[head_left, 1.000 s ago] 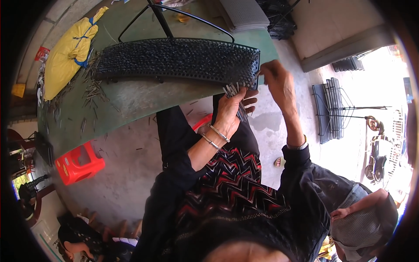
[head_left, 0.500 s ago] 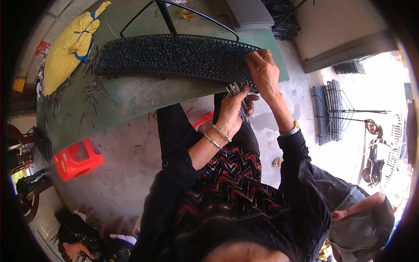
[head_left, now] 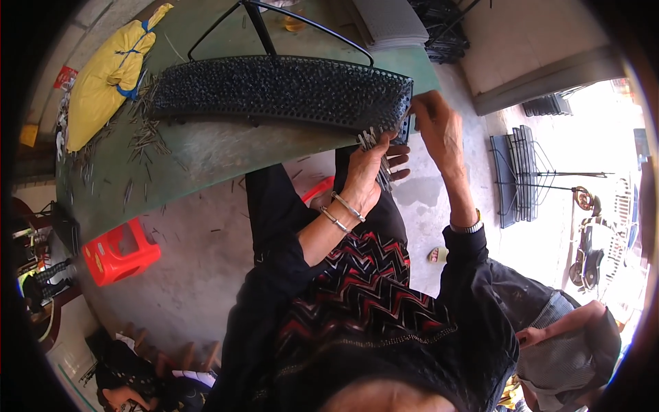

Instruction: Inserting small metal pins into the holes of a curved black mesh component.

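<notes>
A long curved black perforated panel (head_left: 274, 93) lies on the green table, many of its holes filled with small dark pieces. Its bent black rod frame (head_left: 312, 24) sticks up along the far side. Below the panel's right end, my left hand (head_left: 364, 172) is closed around a bundle of thin grey metal-looking strips (head_left: 369, 139), their tips poking out past the thumb. My right hand (head_left: 441, 134) is just off the panel's right end, its fingers bent and pinched together; whatever they may hold is too small to make out.
Loose thin strips (head_left: 147, 134) are strewn over the left of the table (head_left: 103, 192), beside a yellow sack (head_left: 113, 86). Grey perforated sheets (head_left: 391, 24) are stacked at the far right. A red plastic stool (head_left: 122, 253) stands on the floor. Another person (head_left: 566, 336) is at lower right.
My right hand has drawn back to the right, from on top of the panel's end to just beyond it. My left hand has hardly moved and keeps the strips.
</notes>
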Available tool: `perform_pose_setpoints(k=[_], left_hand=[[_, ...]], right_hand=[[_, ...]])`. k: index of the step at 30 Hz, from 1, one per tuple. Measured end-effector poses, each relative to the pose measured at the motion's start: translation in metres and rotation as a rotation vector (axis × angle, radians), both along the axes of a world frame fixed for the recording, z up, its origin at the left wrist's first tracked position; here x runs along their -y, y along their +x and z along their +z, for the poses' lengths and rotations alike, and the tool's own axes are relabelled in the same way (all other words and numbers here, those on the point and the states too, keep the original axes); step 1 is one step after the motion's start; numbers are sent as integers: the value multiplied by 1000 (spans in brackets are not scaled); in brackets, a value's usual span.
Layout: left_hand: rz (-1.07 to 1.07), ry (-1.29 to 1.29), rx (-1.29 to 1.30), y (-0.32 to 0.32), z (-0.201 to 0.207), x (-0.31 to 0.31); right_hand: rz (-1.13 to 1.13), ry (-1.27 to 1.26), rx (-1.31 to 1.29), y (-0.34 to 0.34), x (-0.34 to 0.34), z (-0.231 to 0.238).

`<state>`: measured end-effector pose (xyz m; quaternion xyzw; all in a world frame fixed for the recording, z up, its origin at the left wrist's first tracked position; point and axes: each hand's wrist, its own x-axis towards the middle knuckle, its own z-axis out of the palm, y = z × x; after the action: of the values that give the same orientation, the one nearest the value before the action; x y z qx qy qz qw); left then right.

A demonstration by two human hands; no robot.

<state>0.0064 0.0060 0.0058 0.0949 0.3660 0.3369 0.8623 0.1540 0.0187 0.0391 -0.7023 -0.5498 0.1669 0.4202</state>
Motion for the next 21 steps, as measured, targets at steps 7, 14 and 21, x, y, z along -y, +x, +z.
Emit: perform_pose_setpoints(k=[7, 14, 21], left_hand=[[-96, 96, 7, -2, -8, -3], [-51, 77, 35, -6, -2, -5], [0, 74, 36, -8, -3, -4]], right_hand=[[-83, 328, 233, -9, -34, -18], [18, 227, 366, -15, -36, -16], [12, 146, 440, -19, -34, -29]])
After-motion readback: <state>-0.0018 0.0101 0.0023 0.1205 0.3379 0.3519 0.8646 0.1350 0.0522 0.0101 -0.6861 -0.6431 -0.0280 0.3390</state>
